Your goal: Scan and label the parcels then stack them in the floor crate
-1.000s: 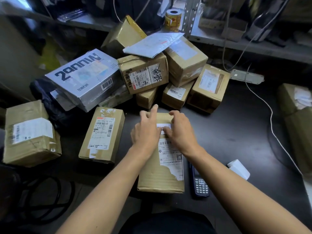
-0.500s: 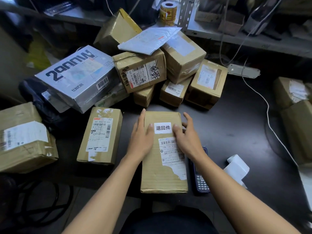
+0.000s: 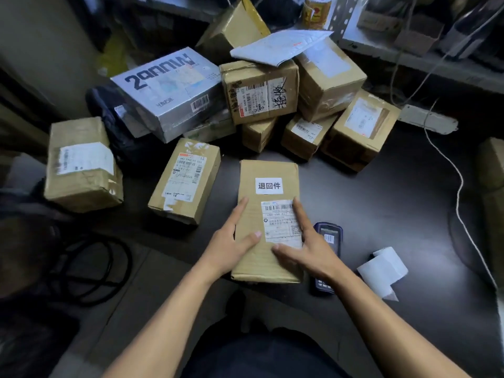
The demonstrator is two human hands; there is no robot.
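Both hands on the labelled parcel

The parcel [image 3: 268, 219] lies on the dark table [image 3: 381, 203], just left of the scanner [image 3: 328, 236]; left hand [image 3: 227, 248] and right hand [image 3: 309, 248] rest flat on it, fingers straight.

Place: parcel sorting room
Evidence, 12 o'clock: heaped brown cardboard parcels [image 3: 259, 94] with shipping labels
Evidence, 4 o'clock: dark handheld scanner [image 3: 328, 238], white label roll [image 3: 383, 270]

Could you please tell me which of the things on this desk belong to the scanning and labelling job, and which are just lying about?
For the job:
- parcel, both hands on it: left hand, right hand
- its white sticker
- handheld scanner
- strip of blank labels
- waiting parcel pile

Lying about:
- power strip
- white cable
- tape roll
- black cable coil
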